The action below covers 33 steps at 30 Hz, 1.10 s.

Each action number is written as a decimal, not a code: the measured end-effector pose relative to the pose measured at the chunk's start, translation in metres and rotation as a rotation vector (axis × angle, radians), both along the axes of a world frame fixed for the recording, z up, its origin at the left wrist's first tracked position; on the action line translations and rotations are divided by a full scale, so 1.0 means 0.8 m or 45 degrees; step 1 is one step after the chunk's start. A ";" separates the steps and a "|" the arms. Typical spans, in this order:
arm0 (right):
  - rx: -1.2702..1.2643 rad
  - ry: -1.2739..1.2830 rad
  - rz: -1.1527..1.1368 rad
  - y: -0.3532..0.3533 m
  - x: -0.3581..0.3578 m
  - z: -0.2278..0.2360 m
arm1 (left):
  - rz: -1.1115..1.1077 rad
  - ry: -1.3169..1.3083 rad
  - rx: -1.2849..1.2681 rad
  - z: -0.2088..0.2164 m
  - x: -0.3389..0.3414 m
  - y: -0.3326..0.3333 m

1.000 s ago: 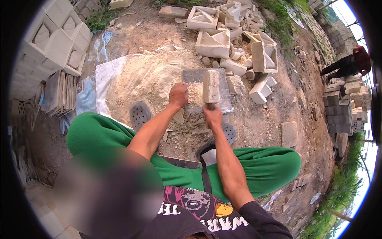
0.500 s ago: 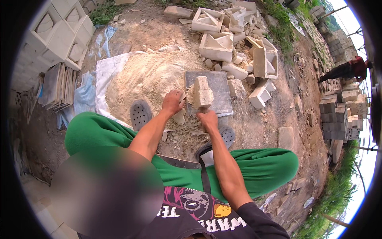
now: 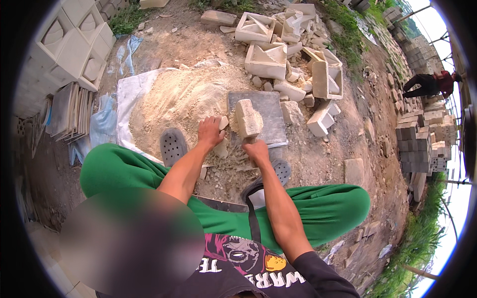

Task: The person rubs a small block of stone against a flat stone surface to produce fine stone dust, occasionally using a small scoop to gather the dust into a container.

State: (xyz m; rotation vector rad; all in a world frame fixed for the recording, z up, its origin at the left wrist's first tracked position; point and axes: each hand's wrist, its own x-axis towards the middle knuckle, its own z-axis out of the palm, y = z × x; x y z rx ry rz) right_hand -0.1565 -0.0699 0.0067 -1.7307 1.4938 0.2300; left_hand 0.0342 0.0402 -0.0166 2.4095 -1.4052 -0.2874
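Observation:
My right hand point(image 3: 256, 151) is closed round the short handle of a mallet with a pale, dusty, block-shaped head point(image 3: 248, 118). The mallet head is over a dark square slab point(image 3: 268, 111) on the ground, with crushed pale crumbs around it. My left hand point(image 3: 210, 131) is closed on a pale stone chunk point(image 3: 224, 122) just left of the slab. Its fingertips are partly hidden from view. Beside the left hand spreads a heap of pale crushed powder point(image 3: 171, 102) on a white sheet point(image 3: 124, 107).
Broken pale blocks point(image 3: 266, 59) and rubble lie beyond the slab to the right. Stacked pale blocks point(image 3: 74, 49) and leaning flat boards point(image 3: 69, 111) stand on the left. A person point(image 3: 432, 84) is at the far right near grey block stacks point(image 3: 413, 146). My clog-shod feet point(image 3: 173, 146) flank the work.
The mallet head has come down slightly and tilted against the slab, and its handle is now mostly hidden. My left hand stays by the slab's left edge. The whole view has shifted a little.

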 end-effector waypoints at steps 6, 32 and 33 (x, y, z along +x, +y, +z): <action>-0.122 -0.290 -0.362 -0.004 -0.013 0.021 | 0.048 0.130 -0.232 -0.008 0.000 -0.002; -0.132 -0.467 -0.312 -0.019 -0.001 0.049 | -0.403 0.258 -0.344 -0.008 -0.012 -0.063; -0.105 -0.407 -0.249 -0.019 0.000 0.052 | -0.433 0.239 -0.347 -0.006 -0.014 -0.066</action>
